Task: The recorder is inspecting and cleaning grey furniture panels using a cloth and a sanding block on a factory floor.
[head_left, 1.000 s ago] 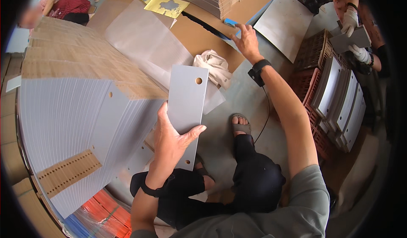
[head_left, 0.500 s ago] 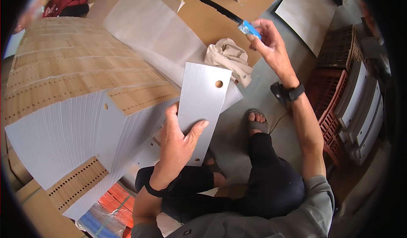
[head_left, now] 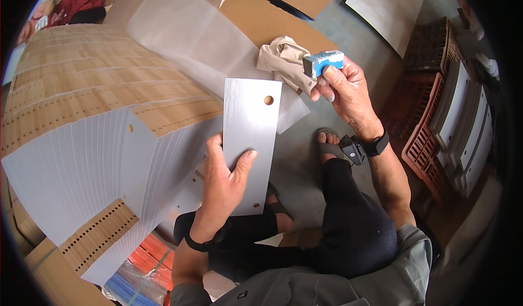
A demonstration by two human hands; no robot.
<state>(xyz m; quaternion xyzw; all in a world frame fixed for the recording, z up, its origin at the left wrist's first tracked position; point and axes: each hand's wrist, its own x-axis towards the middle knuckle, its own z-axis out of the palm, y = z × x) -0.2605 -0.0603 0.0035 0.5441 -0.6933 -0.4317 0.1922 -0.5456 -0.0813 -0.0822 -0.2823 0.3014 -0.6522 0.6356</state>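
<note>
My left hand (head_left: 224, 181) is closed around the edge of a flat grey panel (head_left: 253, 126), its thumb on the face. The panel stands nearly upright over my lap, with a round hole near its top right corner and another near the bottom. Up and to the right, my right hand (head_left: 348, 88) pinches a small blue block (head_left: 329, 62) with a worn, whitish top and a dark end. The block is held apart from the panel. Behind it, a crumpled beige cloth (head_left: 283, 58) lies on the brown board surface.
A long row of grey panels with wood-coloured drilled edges (head_left: 92, 83) fills the left. Translucent sheeting (head_left: 185, 28) lies beyond it. Reddish plastic crates (head_left: 425, 126) and stacked grey boards (head_left: 463, 137) stand at right. A pale board (head_left: 387, 9) leans far right. Another person (head_left: 76, 6) is far left.
My right hand has come down and nearer with the blue block, turning it so more of its side shows. The panel in my left hand has shifted slightly left and is more upright.
</note>
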